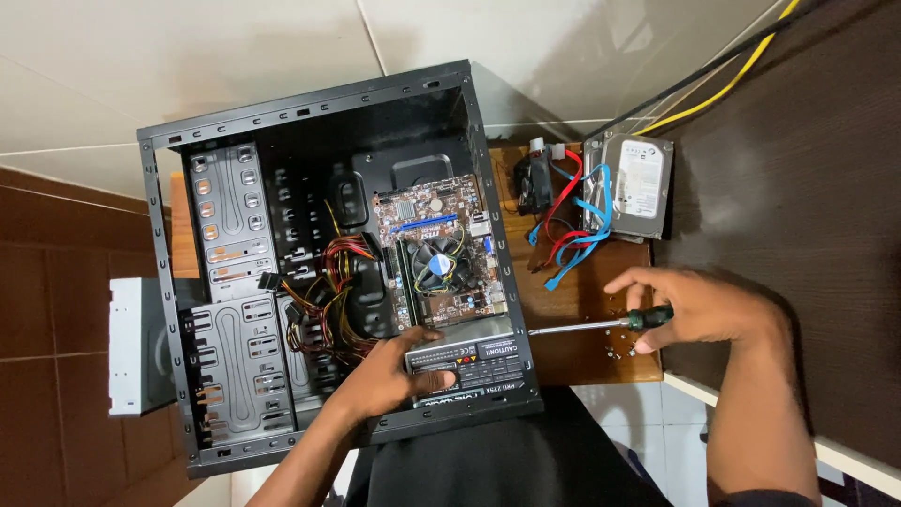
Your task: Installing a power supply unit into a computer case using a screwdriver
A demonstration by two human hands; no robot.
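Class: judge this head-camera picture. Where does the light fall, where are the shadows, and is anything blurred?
Head view: sharp overall; soft light on the pale floor tiles; deep shadow inside the computer case and over the dark surface beside the right hand; slight wide-angle slant; left hand on the power supply is clear.
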